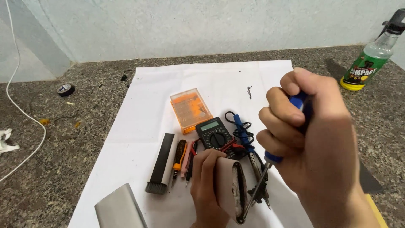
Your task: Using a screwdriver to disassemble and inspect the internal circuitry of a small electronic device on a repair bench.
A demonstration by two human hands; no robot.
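Near the front edge, the left hand (206,185) grips an upright grey casing (230,188); the right hand (308,143), fisted around a blue screwdriver (270,169), angles its tip down-left into the casing's right edge.

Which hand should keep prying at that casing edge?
Right. The right hand grips the blue-handled screwdriver with its tip at the casing edge; the left hand is occupied holding the casing upright.

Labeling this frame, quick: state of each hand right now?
Left hand: closed around a flat pale device, held on edge.
Right hand: closed on a blue-handled screwdriver, tip at the device's edge.
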